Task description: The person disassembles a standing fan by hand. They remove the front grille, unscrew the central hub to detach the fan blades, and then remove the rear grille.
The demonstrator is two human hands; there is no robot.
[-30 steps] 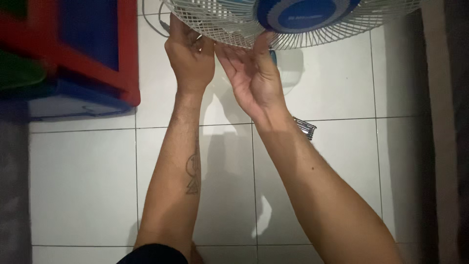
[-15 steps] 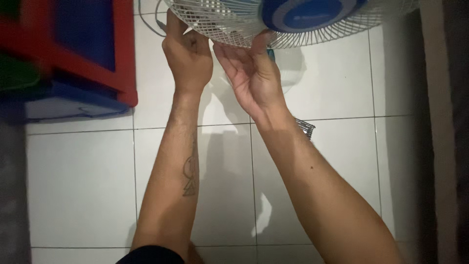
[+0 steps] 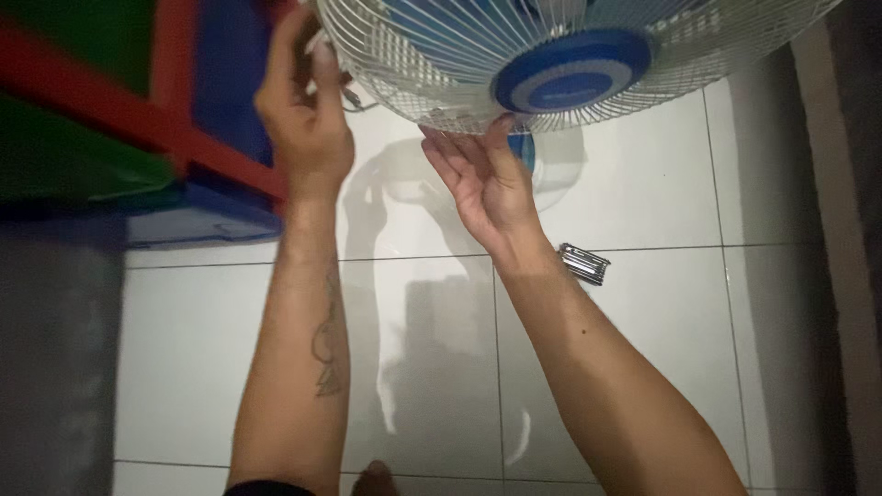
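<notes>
A white wire fan guard with a blue round centre cap and blue blades behind it fills the top of the view. My left hand is at the guard's left rim with its fingers curled on the wire edge. Palm up, my right hand has its fingertips touching the guard's lower rim. The fan's white base shows on the floor behind my right hand.
A red, blue and green plastic cabinet stands at the upper left. A small set of metal keys or tools lies on the white tiled floor by my right wrist. A dark wall edge runs down the right side.
The view has shifted, so the fan guard shows lower and larger. My left hand has moved up and left along the rim. My right hand stays under the lower rim.
</notes>
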